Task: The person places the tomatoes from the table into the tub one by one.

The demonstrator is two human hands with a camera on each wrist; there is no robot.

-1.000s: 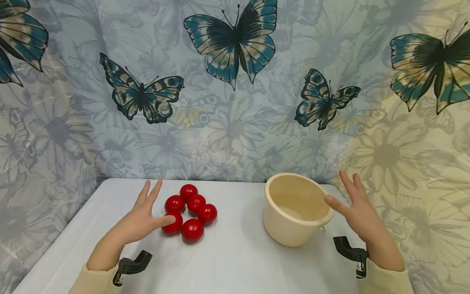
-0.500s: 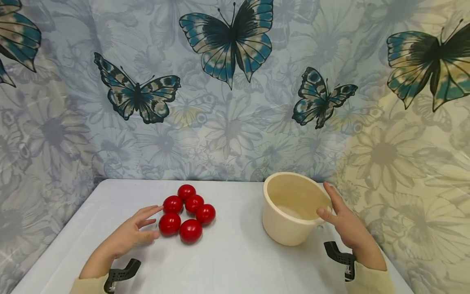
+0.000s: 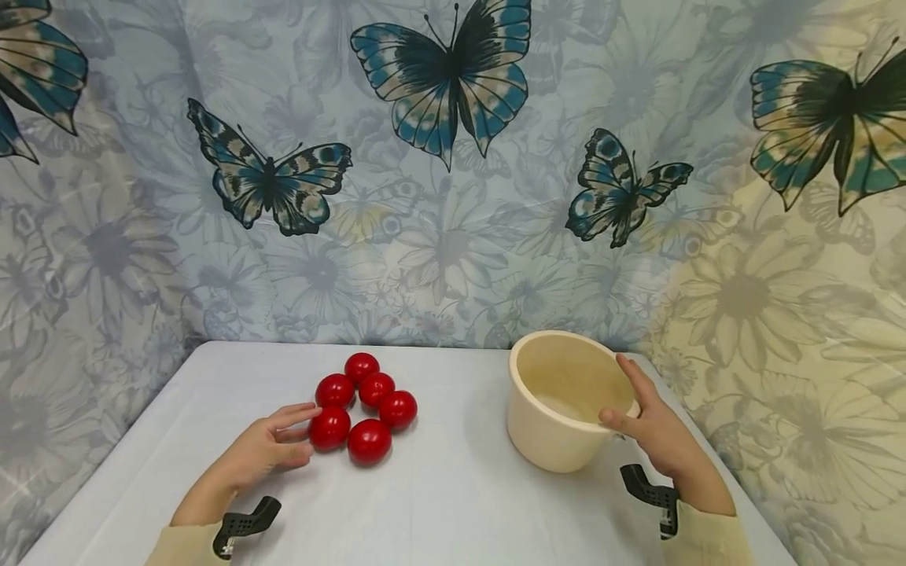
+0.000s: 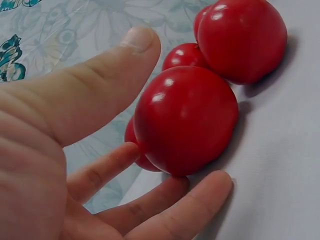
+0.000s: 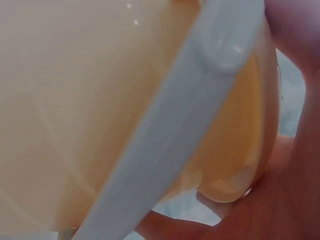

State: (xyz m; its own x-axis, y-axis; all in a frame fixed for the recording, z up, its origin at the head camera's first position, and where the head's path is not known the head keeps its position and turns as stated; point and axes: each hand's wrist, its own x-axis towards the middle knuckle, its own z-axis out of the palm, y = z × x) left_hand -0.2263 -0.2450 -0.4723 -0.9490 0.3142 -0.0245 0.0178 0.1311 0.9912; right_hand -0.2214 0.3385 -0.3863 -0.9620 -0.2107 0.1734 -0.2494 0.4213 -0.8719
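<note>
Several glossy red balls [image 3: 370,442] lie in a loose cluster on the white table. My left hand [image 3: 256,453] is beside the front left ball [image 3: 329,429]. In the left wrist view its thumb stays apart from this ball [image 4: 186,120], while the fingers reach around its lower side; whether they all touch it is unclear. A cream bucket [image 3: 555,440] stands upright on the right, nothing visible inside. My right hand [image 3: 661,432] holds its right rim, thumb over the edge and fingers outside. A grey handle [image 5: 165,130] crosses the bucket in the right wrist view.
White cloth covers the table [image 3: 453,503], and its far edge meets a butterfly-patterned curtain [image 3: 453,259]. Curtain also hangs along both sides. Bare cloth separates the balls from the bucket. Black brackets [image 3: 252,519] are strapped at both wrists.
My left hand has come down from raised, spread fingers to the side of the front left ball. My right hand has moved left and down onto the bucket's rim. Balls and bucket stay put.
</note>
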